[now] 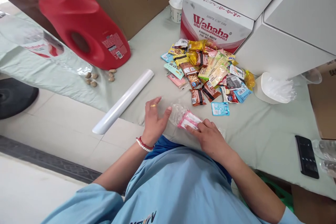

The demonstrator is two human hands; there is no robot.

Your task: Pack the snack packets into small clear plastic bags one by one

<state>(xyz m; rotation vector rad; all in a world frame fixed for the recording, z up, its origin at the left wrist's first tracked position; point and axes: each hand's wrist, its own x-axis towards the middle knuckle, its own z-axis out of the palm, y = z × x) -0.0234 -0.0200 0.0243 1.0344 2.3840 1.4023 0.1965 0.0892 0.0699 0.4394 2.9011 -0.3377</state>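
Note:
Close to the table's front edge, a pink-and-white snack packet (190, 119) lies on or partly inside a clear crinkled plastic bag (178, 111); which of the two I cannot tell. My right hand (211, 136) has its fingers closed on the packet's right end, with the index finger along its face. My left hand (155, 120) is open beside the bag's left end, thumb and fingers apart, holding nothing. Beyond both hands is a heap of small wrapped snacks (198, 67) in several colours. A light-blue sachet (220, 109) lies at its near edge.
A white roll (123, 102) lies left, overhanging the table edge. Behind it are a red jug (105, 31), a clear bottle (49, 47) and several nuts (91, 78). A Wahaba-like lettered carton (214, 24) stands behind the heap. At right are a white tub (265, 91) and black phone (306, 156).

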